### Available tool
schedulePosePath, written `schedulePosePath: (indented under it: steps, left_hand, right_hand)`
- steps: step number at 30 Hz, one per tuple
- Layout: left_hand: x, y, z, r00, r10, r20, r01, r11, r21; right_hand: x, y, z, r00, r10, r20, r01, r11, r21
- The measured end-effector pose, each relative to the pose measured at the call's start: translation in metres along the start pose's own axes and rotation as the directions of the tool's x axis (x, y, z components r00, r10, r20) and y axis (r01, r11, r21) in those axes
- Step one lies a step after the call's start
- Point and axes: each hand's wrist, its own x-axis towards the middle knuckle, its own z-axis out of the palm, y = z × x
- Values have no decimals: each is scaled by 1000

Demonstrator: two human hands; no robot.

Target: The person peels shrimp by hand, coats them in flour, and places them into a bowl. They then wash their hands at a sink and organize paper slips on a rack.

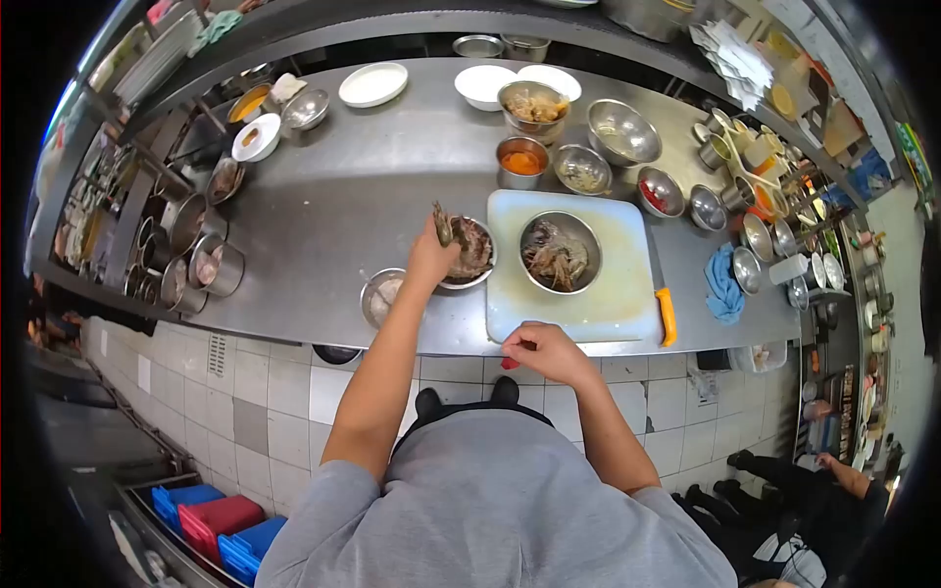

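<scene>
- A prawn is gripped in the closed fingers of the left hand; it is held at the rim of a steel bowl of dark shellfish, perhaps so that drips are caught there.
- The right hand is held near the front edge with its fingers curled; a small red item is seen by the fingertips, but whether it is gripped cannot be told.
- More prawns are kept in a larger bowl on the cutting board, seemingly for easy reach.
- A smaller bowl with pale contents is set under the left forearm, near the first bowl.
- An orange-handled knife is laid along the board's right edge, its handle turned to the front, presumably for quick grasping.
- A blue cloth is left further right on the steel worktop.
- The far side is lined with bowls and white plates, and a shelf is mounted beyond.
- The floor is tiled; a red bin is flanked by blue ones, and another person is partly seen at lower right.
</scene>
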Motion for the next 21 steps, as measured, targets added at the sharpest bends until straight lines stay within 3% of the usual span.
schedulePosePath:
  steps: [2, 3, 5, 6, 7, 9, 10, 12, 13, 15, 16, 18, 21]
  left_hand:
    - [-4, -2, -29, 990, 106, -92, -138, 846, -514]
    - [-15, -7, -23, 994, 70, -84, -105, 817, -567]
    - [-22, -26, -69, 992, -73, 106, 123, 306, -944]
    - [-29, -28, -99, 987, -117, 114, 127, 112, -986]
    - [-34, -46, -110, 986, -132, 106, 120, 110, -987]
    - [-45, -83, -136, 963, -212, 169, 106, -280, -954]
    - [-55, -98, -149, 962, -217, 166, 101, -282, -954]
    - [-80, -116, -171, 982, -115, 149, 104, -326, -940]
    - [-89, -120, -175, 983, -117, 142, 97, -329, -939]
    - [-105, -126, -183, 901, -377, 214, 117, -262, -958]
    - [-115, -129, -186, 901, -390, 188, 116, -201, -973]
    - [-128, -145, -186, 894, -388, 223, 160, -190, -969]
    - [-140, -164, -180, 885, -392, 251, 217, -130, -967]
  right_hand:
    - [15, -8, 5, 999, 31, 24, -35, 986, 161]
    - [12, -13, 2, 996, 75, 49, -80, 991, 111]
    - [42, -30, 20, 994, -112, -4, 111, 990, -86]
    - [61, -39, 31, 983, -183, -8, 180, 972, -155]
    - [77, -45, 39, 982, -187, 8, 186, 971, -154]
    - [113, -54, 60, 932, -350, 98, 358, 840, -407]
    - [130, -60, 73, 930, -351, 104, 362, 839, -406]
    - [160, -71, 102, 955, -120, 272, 282, 655, -701]
    - [170, -71, 117, 953, -122, 276, 288, 650, -704]
    - [186, -73, 141, 969, -27, 246, 222, 535, -815]
    - [191, -75, 148, 967, -32, 254, 232, 526, -818]
    - [200, -76, 163, 965, 112, 239, 186, 353, -917]
    - [213, -54, 173, 963, 38, 266, 244, 294, -924]
